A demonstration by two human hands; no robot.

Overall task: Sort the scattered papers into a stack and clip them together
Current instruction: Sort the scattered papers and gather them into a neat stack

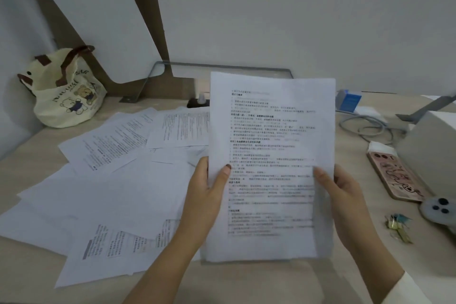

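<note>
- While held upright above the pale wooden desk [29, 274], a thin stack of white printed sheets [271, 145] is pinched on its left edge by the left hand [209, 190] and on its right by the right hand [344, 195].
- Other loose white sheets [111, 195] are spread over the desk.

- A plain, pale grey-white wall [308, 7] fills the upper half of the view and has no window in it.
- A brown, wood-look strip [148, 7] runs down the wall at a slant, between white panels; a wider brown band lies to its left.
- A light, wood-grain desk top [32, 274] spreads across the lower half and meets the wall at the back.
- A thin, grey metal frame [222, 66] stands along the desk's back edge, touching the wall.
- A pale, boxy unit [429, 155] sits at the desk's right edge.
- The light is dim and even, with only soft shadows.
</note>
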